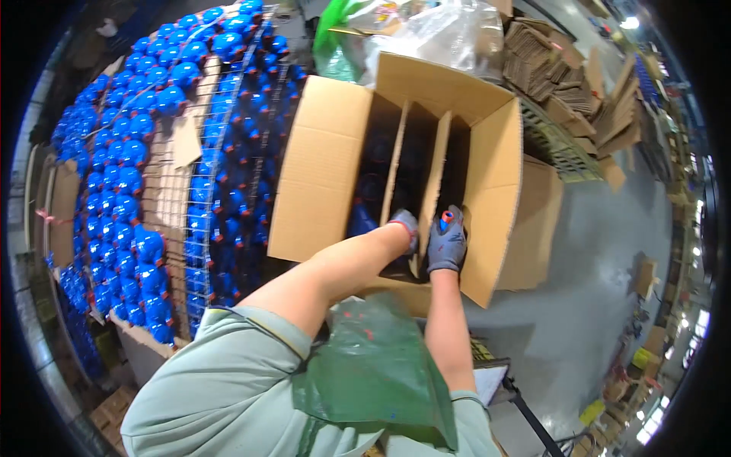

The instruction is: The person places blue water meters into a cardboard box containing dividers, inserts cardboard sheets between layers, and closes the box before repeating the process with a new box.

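An open cardboard box (495, 190) stands in front of me with its flaps spread. Two upright cardboard dividers (435, 179) split its inside into narrow slots. My left hand (406, 228), in a grey glove, reaches down between the dividers, its fingertips hidden. In the right-hand slot, my right hand (447, 247), also gloved, is closed around a blue piece with a red-orange end (446, 220); most of that piece is hidden by the hand. Something shiny and blue (363, 219) lies in the left slot, and dark rounded shapes sit deeper down.
At the left, a wire rack (199, 206) holds many shiny blue pieces (126, 183) with red ends. Clear plastic bags (449, 42) and a green bag (333, 46) lie beyond the box. Flattened cardboard (544, 72) is stacked at far right, beside grey floor (601, 251).
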`<control>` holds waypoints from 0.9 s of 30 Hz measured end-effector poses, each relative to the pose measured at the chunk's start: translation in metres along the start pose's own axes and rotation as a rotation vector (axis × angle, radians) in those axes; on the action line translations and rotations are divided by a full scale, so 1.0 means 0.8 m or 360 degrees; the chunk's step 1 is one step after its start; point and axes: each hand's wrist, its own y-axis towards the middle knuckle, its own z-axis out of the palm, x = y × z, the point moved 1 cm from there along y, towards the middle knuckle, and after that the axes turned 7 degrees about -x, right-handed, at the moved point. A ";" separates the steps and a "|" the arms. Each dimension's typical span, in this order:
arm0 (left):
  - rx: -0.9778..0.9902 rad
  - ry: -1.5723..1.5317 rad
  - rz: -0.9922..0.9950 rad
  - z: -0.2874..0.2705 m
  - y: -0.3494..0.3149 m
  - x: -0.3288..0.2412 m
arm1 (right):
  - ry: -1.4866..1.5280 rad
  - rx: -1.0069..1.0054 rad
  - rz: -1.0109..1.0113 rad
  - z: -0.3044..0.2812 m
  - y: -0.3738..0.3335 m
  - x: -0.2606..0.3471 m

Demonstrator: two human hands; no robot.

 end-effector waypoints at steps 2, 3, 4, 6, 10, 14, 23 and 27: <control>0.0170 -0.0080 0.0142 -0.074 -0.046 -0.020 | -0.0276 0.0232 0.0416 0.008 -0.011 -0.066; 0.0051 -0.0025 0.0243 -0.103 -0.067 -0.036 | -0.0361 0.0048 0.0371 0.038 -0.010 -0.146; -0.0092 0.0046 0.0194 -0.107 -0.088 -0.036 | -0.0373 0.0228 0.0434 0.059 -0.001 -0.173; -0.0757 -0.0435 0.0386 -0.156 -0.170 -0.014 | -0.0406 0.0419 0.0542 0.095 0.000 -0.211; -0.1835 -0.0791 -0.0194 -0.194 -0.323 0.155 | -0.0515 0.0313 0.0333 0.110 0.011 -0.220; -0.2430 -0.0440 -0.1587 0.005 -0.467 0.472 | 0.0222 0.0769 0.1074 0.109 0.028 -0.178; -0.1773 -0.0900 -0.2000 0.006 -0.457 0.557 | 0.1027 0.0466 0.1105 0.094 -0.004 -0.256; -0.2176 -0.2395 -0.0997 -0.116 -0.401 0.417 | 0.0906 -0.0184 0.0565 0.038 0.044 -0.039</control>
